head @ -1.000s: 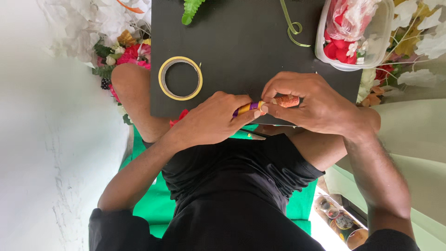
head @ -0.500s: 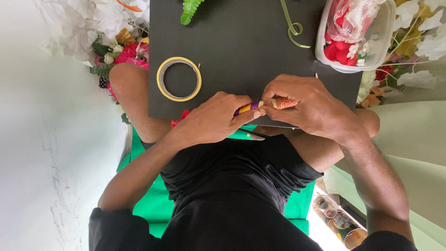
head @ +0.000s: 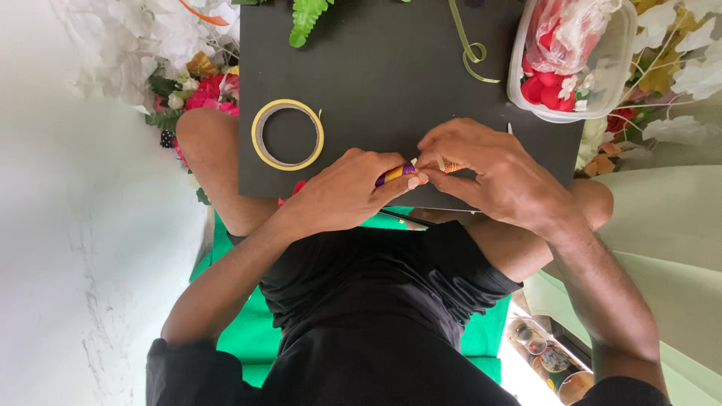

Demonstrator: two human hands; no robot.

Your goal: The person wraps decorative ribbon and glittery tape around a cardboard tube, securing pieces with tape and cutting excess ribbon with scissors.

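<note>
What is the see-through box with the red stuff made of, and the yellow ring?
The see-through box looks like thin clear plastic: its contents show through the glossy wall, and the rim is rounded. The red petals inside seem to be fabric or soft plastic; too small to tell. The yellow ring looks like a roll of paper tape, matt and pale, lying flat on the dark board.

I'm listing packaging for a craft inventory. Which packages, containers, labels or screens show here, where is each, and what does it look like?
Clear plastic tub: top right, at the black board's corner; rounded rectangle.
Crumpled clear bag: inside the tub, above red petals.
Round printed lids or discs: bottom right, on the floor; dark and orange.
No screens or signs.
</note>
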